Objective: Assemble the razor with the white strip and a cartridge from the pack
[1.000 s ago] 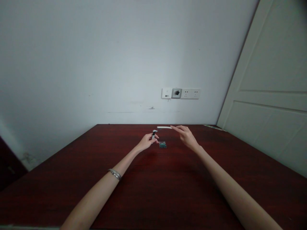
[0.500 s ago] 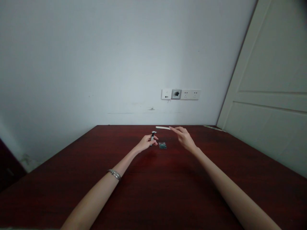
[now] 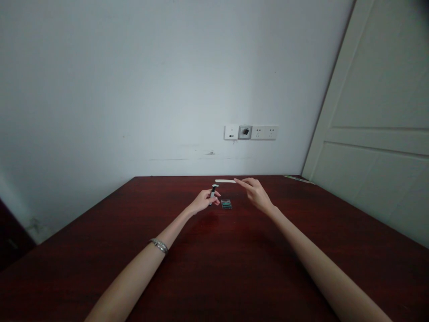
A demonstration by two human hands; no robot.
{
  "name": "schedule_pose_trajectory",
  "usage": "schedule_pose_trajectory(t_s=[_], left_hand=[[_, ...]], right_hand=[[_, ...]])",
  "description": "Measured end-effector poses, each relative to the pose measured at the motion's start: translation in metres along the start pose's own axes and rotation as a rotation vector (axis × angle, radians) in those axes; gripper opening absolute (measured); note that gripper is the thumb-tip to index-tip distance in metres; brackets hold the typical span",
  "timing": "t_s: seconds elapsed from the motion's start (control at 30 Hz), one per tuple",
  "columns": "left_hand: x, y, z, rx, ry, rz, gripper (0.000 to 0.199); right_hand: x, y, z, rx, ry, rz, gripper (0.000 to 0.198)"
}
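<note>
My left hand point(image 3: 202, 201) is closed around the grey handle of a small razor point(image 3: 212, 192), its black neck and pale head pointing up. In my right hand point(image 3: 256, 192) a slim white stick with a rounded end point(image 3: 224, 181) is pinched at its right end. The stick reaches left, slightly beyond and above the razor's head; I cannot tell whether the two touch. On the table between and below my hands lies a small clear box point(image 3: 226, 204) with something green and dark inside, close to my left fingertips.
The dark red wooden table point(image 3: 214, 268) stretches to a pale wall point(image 3: 187, 89). Wall sockets point(image 3: 264, 132) sit above its far edge. A light panelled door point(image 3: 378, 116) stands along the right side, with a thin flat strip point(image 3: 298, 179) lying at the far right corner.
The white stick has shifted slightly left and down, with my right hand moving along. My left hand and the razor stay nearly in place; the whole view has drifted a little.
</note>
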State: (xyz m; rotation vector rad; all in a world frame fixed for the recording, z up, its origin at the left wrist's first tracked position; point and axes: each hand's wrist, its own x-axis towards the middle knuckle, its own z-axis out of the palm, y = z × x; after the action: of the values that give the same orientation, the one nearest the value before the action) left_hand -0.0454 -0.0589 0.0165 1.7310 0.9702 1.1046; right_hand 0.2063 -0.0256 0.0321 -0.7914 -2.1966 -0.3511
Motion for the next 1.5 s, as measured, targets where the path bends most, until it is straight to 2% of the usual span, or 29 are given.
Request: schedule_pose_trajectory(t_s=[0.13, 0.23, 0.37, 0.5, 0.67, 0.87, 1.03, 1.13, 1.23, 1.37, 1.5], left_hand=[[0.002, 0.002, 0.002, 0.0, -0.01, 0.015, 0.022], [0.004, 0.001, 0.0, -0.03, -0.025, 0.033, 0.027], [0.005, -0.003, -0.003, -0.033, -0.024, 0.025, 0.028], [0.005, -0.005, 0.0, -0.014, -0.014, 0.019, 0.025], [0.003, 0.001, 0.001, 0.001, -0.048, 0.016, 0.027], [0.002, 0.001, -0.008, -0.003, -0.017, 0.028, 0.026], [0.004, -0.005, -0.003, 0.023, -0.01, 0.011, 0.023], [0.005, -0.003, -0.001, 0.041, -0.027, 0.012, 0.022], [0.005, 0.0, -0.005, 0.047, -0.033, 0.033, 0.022], [0.003, 0.001, -0.01, 0.047, -0.019, 0.037, 0.021], [0.003, 0.001, -0.003, 0.051, -0.028, 0.024, 0.022]], right_hand=[[0.005, -0.009, -0.001, 0.014, 0.004, -0.078, 0.062], [0.001, 0.001, 0.0, 0.0, 0.002, -0.124, 0.062], [-0.006, 0.014, 0.002, -0.02, 0.063, -0.101, 0.06], [-0.002, 0.003, 0.003, -0.022, 0.104, -0.085, 0.059], [0.001, -0.005, 0.005, -0.003, 0.042, -0.15, 0.061], [-0.01, 0.017, 0.007, -0.021, 0.066, -0.098, 0.064], [-0.004, 0.004, 0.009, -0.01, 0.109, -0.064, 0.063], [-0.001, -0.004, 0.01, 0.004, 0.086, -0.109, 0.064], [-0.004, 0.002, 0.009, 0.019, 0.072, -0.132, 0.064], [-0.012, 0.014, 0.009, 0.022, 0.119, -0.093, 0.062], [-0.009, 0.009, 0.012, 0.04, 0.163, -0.064, 0.06]])
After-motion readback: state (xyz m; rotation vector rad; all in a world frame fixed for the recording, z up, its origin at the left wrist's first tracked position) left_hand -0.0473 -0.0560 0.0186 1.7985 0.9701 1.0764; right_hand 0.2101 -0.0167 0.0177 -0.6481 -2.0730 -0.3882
